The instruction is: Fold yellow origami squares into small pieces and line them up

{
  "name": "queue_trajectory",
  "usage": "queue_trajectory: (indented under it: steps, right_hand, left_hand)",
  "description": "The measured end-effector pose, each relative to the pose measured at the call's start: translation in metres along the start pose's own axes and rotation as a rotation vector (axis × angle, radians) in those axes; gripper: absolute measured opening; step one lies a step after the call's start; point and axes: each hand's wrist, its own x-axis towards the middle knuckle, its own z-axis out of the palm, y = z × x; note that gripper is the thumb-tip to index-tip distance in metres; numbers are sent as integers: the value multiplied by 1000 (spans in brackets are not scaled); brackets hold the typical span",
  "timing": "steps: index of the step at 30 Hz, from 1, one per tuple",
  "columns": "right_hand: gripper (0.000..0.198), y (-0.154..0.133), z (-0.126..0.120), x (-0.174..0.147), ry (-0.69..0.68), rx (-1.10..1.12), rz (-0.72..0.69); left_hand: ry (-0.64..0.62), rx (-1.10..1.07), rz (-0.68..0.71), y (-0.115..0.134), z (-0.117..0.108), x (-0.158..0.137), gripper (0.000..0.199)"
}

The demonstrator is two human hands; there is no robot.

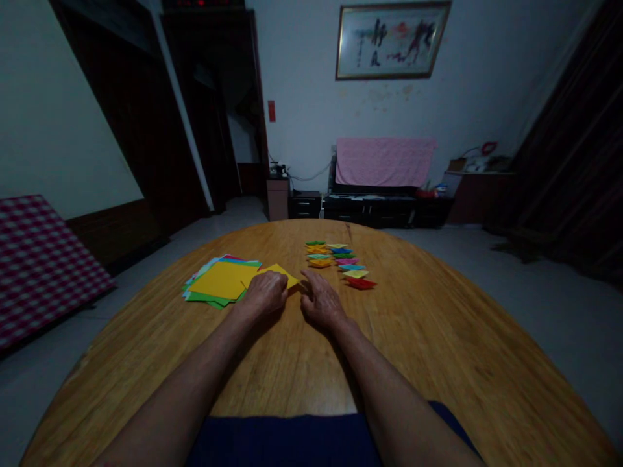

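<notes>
My left hand point(267, 292) is closed on a yellow paper sheet point(278, 268), which it holds just off the right side of a paper stack. My right hand point(322, 299) is beside the sheet's right corner, its fingers stretched and apart; whether a fingertip touches the corner I cannot tell. The paper stack point(221, 279) lies to the left, yellow on top with green, white, blue and red edges fanned out below. Beyond my right hand stand several small folded paper shapes in two columns, among them a red one point(360, 283) and an orange one point(320, 263).
Everything lies on a round wooden table point(428, 350). Past its far edge stand a low black cabinet point(379, 213) and a pink cloth point(384, 162) draped over a screen-like shape. A red-and-white checked surface point(43, 266) is at the left.
</notes>
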Motion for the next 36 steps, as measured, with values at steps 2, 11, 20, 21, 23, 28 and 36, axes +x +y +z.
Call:
queue_trajectory:
  steps: [2, 11, 20, 21, 23, 28, 36]
  right_hand:
    - [56, -1, 1, 0, 19, 32, -46]
    - [28, -7, 3, 2, -7, 36, -135]
    - [19, -12, 1, 3, -93, -85, -41]
    - [18, -11, 1, 3, -90, -85, -26]
    - [19, -11, 2, 4, -77, -78, 4]
    - [21, -9, 3, 5, -39, -56, 70]
    - [22, -9, 1, 7, 13, -4, 102]
  left_hand:
    - [-16, 17, 16, 3, 3, 1, 28]
    - [60, 32, 87, 5, 13, 0, 30]
    - [13, -44, 109, 2, 9, -1, 30]
    - [6, -59, 122, 1, 7, -3, 29]
    - [6, -91, 135, -3, 4, -6, 31]
    - [-86, -213, 67, -23, 1, -10, 50]
    - [-33, -235, 34, -58, 14, 6, 36]
